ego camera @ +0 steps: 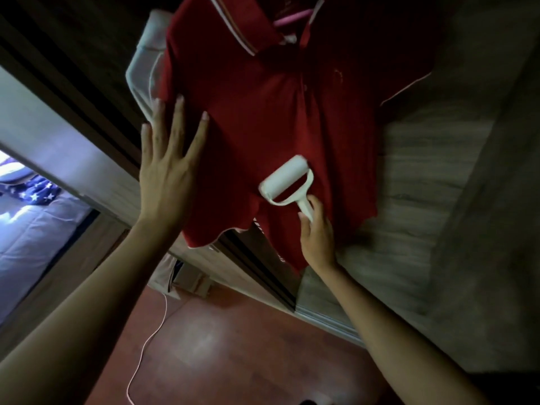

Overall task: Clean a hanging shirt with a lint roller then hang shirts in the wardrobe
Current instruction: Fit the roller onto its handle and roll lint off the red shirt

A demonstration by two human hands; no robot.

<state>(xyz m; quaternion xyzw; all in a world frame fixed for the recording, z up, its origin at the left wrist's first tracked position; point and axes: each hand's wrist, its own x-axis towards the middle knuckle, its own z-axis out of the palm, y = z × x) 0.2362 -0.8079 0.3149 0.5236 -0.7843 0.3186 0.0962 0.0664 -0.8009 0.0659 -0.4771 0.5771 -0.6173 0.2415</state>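
**Rolling the lower front of the red polo; hanging is not yet begun**

The red polo shirt (263, 112) is hanging on a pink hanger (292, 18) against a pale wood-grain wardrobe door (423, 176), and the white lint roller (285, 179) is lying with its drum on the lower front of the fabric, just beyond the fingertips that are gripping it. Judging from this, the cleaning step is under way: the roller is working low on the shirt, and whether the chest and sleeves have been covered cannot be told. Putting shirts into the wardrobe is, by the look of things, still to do; a paler garment (143, 62) is showing behind the polo's shoulder, past the tips of the flat hand.

The right hand (317, 235) is reaching up from below, fingers and thumb curling round the roller's short handle, wrist bent back so the drum is pointing up and away from the knuckles. The left hand (166, 171) is lying flat against the shirt's side edge, fingers straight and spread wide, tips pointing up toward the sleeve, apparently steadying the cloth; it is holding nothing. Both forearms are stretching upward, well apart.

Below the wrists a white cable (146, 346) is trailing over the reddish floor (233, 331).
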